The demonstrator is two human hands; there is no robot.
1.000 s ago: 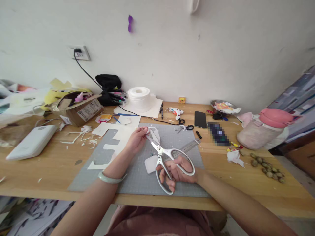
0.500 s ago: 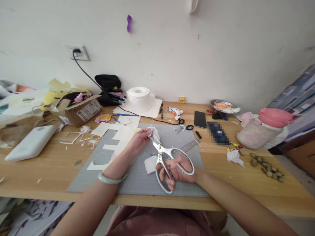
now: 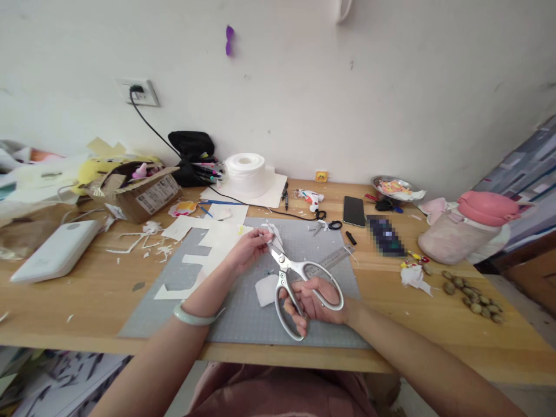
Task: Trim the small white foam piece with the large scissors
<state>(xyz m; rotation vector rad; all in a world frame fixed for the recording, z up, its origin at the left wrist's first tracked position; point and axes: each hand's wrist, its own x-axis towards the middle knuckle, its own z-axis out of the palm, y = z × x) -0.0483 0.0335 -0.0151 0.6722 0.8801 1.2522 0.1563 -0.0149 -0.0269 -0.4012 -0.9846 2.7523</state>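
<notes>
My right hand point(image 3: 315, 298) is wrapped round the handles of large silver scissors point(image 3: 283, 272), which point up and to the left. My left hand point(image 3: 252, 249) pinches a small white piece point(image 3: 277, 236) at the blades, its fingertips close beside them. The blades partly cover this piece. Below the scissors' pivot, a white pad point(image 3: 264, 291) lies on the grey cutting mat point(image 3: 243, 318). A cut white sheet point(image 3: 208, 255) rests on the mat, partly behind my left forearm.
A metal ruler point(image 3: 332, 259) and small black-handled scissors point(image 3: 334, 225) lie to the right. Behind stand a white roll point(image 3: 245, 176) and a glue gun point(image 3: 311, 200). A cardboard box point(image 3: 143, 194), power bank point(image 3: 56, 252), phone point(image 3: 354, 211) and pink-lidded bottle point(image 3: 460, 231) flank them.
The fingers of my left hand have shifted slightly to the right along the white piece. The large scissors have barely moved, staying in my right hand.
</notes>
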